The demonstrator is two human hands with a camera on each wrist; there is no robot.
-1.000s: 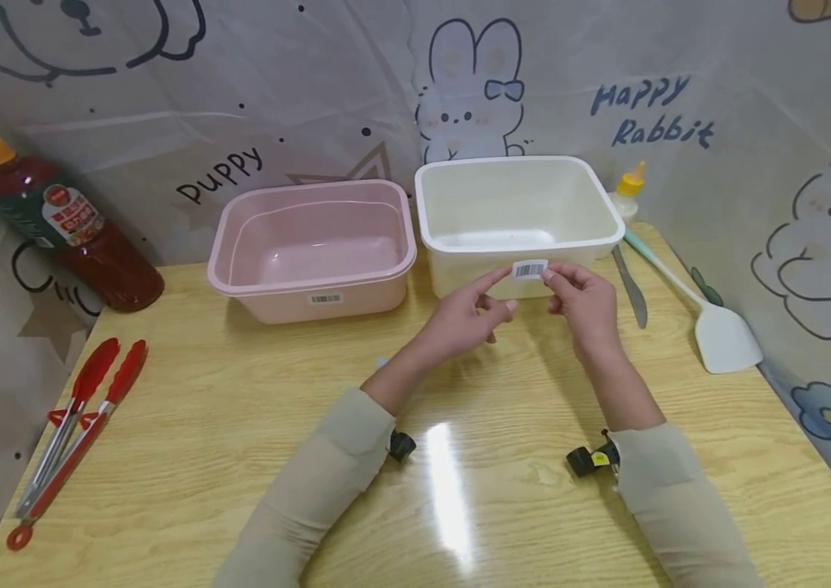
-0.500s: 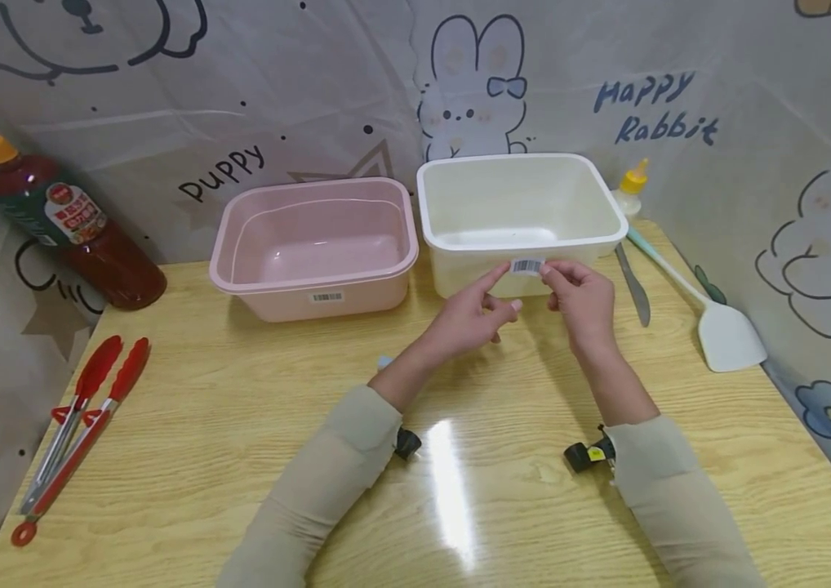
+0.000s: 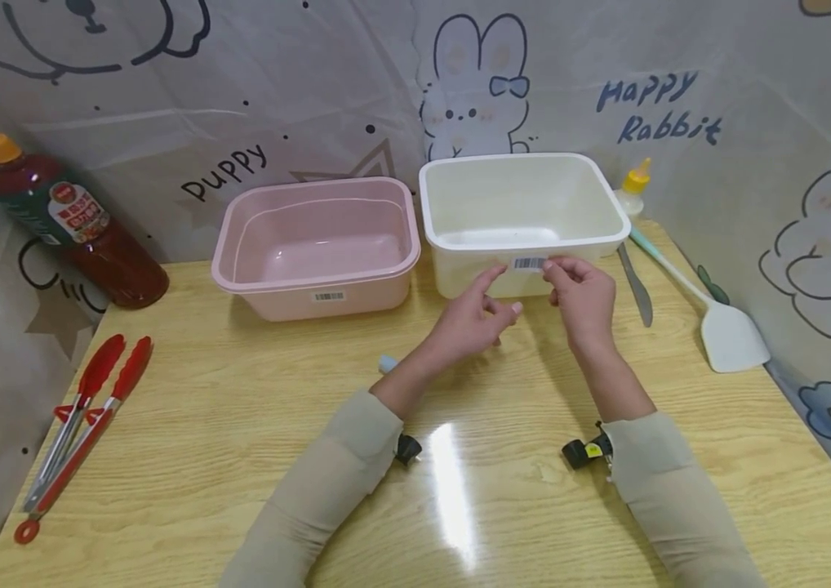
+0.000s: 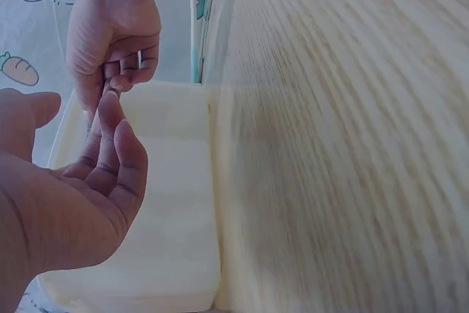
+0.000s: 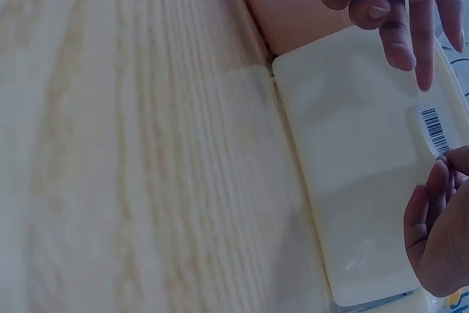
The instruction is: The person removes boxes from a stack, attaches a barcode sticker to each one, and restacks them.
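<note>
Barcode sticker (image 3: 529, 263) sits pinched at its right end in the right hand (image 3: 583, 298), against the near wall of the white tub (image 3: 459, 282). Just left of that grip, the left hand (image 3: 468, 320) hovers with relaxed fingers, forefinger reaching toward the sticker.

Counter (image 3: 239, 425) bare across the centre and toward 6 o'clock; a hand passes freely there. At 12 o'clock the pink tub (image 3: 316, 245) and white tub (image 3: 526, 216) stand side by side, narrow gap between, curtain close behind. Red tongs (image 3: 77, 433) lie at 9 o'clock, sauce bottle (image 3: 63, 216) at 10. Knife (image 3: 636, 286) and white spatula (image 3: 709, 314) crowd the 2 o'clock edge beside the white tub.
</note>
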